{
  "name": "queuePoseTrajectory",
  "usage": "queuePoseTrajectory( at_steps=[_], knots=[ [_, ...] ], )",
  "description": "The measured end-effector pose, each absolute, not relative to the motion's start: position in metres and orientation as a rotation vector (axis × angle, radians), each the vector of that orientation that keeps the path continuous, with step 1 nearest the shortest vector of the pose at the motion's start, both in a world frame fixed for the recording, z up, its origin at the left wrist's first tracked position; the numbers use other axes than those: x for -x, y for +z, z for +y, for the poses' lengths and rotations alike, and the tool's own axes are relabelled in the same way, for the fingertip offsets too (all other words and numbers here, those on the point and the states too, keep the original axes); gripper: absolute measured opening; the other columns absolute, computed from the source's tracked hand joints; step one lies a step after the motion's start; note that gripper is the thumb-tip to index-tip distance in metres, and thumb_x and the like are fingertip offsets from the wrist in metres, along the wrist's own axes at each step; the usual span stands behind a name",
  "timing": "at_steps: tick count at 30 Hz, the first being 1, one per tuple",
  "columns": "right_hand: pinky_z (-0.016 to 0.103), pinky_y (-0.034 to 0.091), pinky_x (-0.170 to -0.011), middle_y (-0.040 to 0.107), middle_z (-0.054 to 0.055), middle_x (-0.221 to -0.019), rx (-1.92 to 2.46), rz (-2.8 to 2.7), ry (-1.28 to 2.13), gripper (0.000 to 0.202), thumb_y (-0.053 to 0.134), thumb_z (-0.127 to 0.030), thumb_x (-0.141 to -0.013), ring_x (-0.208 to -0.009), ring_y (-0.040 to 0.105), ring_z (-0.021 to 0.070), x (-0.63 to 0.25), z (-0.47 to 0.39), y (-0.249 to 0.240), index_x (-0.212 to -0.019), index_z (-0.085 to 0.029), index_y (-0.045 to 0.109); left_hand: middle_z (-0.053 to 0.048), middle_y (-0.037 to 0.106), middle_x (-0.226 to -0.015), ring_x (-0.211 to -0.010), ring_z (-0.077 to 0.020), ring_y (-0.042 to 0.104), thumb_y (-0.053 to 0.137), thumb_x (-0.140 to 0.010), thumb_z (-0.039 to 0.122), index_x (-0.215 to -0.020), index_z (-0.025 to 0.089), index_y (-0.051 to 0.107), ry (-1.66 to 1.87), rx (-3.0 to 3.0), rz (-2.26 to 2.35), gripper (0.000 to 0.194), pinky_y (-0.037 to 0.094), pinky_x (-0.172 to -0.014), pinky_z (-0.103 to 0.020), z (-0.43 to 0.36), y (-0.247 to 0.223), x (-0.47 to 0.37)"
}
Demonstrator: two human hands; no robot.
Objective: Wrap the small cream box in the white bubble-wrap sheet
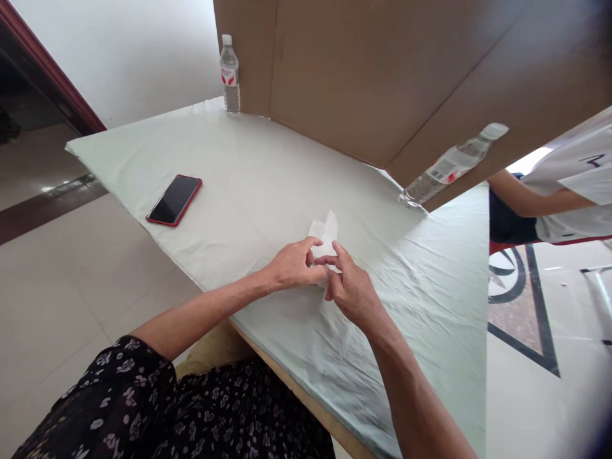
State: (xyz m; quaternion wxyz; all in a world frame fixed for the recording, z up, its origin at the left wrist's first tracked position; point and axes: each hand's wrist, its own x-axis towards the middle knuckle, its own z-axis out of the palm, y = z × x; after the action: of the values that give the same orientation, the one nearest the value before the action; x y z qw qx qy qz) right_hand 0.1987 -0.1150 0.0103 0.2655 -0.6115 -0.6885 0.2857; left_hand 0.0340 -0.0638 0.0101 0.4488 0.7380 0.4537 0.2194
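A small crumpled piece of white tissue (326, 231) stands up between my two hands over the middle of the table. My left hand (294, 264) has its fingers curled around the tissue's left and lower side, thumb and forefinger bent toward each other. From the right, my right hand (354, 292) meets it, its bent fingers and thumb closed at the tissue's lower part. The fingertips of both hands nearly touch, and they hide the bottom of the tissue.
A pale green cloth covers the table (229, 185). A phone (174, 200) in a red case lies at the left. Two water bottles, one upright (230, 80) and one appearing tilted (449, 167), stand by a brown cardboard panel (335, 70). Another person's arm (530, 194) shows at right.
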Motion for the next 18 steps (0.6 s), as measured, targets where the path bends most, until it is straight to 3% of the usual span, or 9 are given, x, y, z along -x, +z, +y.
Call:
queuePoseTrajectory(
  at_steps=[5,9,14,18],
  knots=[
    [0.036,0.055,-0.061,0.074,0.010,-0.112,1.511,-1.650,1.049,0.058,0.049,-0.023,-0.086,-0.046,0.059,0.0111,-0.213,-0.103,0.016,-0.143,-0.020,0.042,0.000,0.062,-0.081,-0.075,-0.0160,0.058,0.061,-0.077,0.023,-0.130,0.015,0.057,0.650,-1.986,1.210,0.054,0.050,-0.078,-0.031,-0.067,-0.003,-0.045],
    [0.034,0.053,-0.062,0.075,0.009,-0.102,1.495,-1.405,0.837,0.055,0.059,-0.034,-0.084,-0.059,0.060,0.0134,-0.225,-0.094,0.006,-0.135,-0.016,0.049,-0.002,0.063,-0.092,-0.080,-0.0166,0.059,0.058,-0.078,0.022,-0.137,0.022,0.056,0.694,-2.113,1.198,0.058,0.051,-0.080,-0.030,-0.071,-0.012,-0.046],
    [0.035,0.051,-0.073,0.075,0.007,-0.093,1.588,-1.608,0.653,0.044,0.058,-0.033,-0.082,-0.073,0.061,0.0165,-0.230,-0.084,-0.004,-0.123,-0.017,0.062,-0.003,0.062,-0.087,-0.081,-0.0173,0.060,0.056,-0.081,0.025,-0.111,0.022,0.073,0.700,-2.301,1.243,0.034,0.051,-0.077,-0.028,-0.071,-0.018,-0.045],
    [0.030,0.049,-0.059,0.073,0.009,-0.095,1.746,-1.335,0.698,0.049,0.063,-0.043,-0.079,-0.069,0.061,0.0165,-0.239,-0.076,-0.003,-0.119,-0.015,0.062,-0.004,0.062,-0.083,-0.077,-0.0168,0.060,0.058,-0.081,0.028,-0.099,0.019,0.074,0.720,-2.321,1.226,0.026,0.050,-0.075,-0.028,-0.069,-0.021,-0.046]
  ],
)
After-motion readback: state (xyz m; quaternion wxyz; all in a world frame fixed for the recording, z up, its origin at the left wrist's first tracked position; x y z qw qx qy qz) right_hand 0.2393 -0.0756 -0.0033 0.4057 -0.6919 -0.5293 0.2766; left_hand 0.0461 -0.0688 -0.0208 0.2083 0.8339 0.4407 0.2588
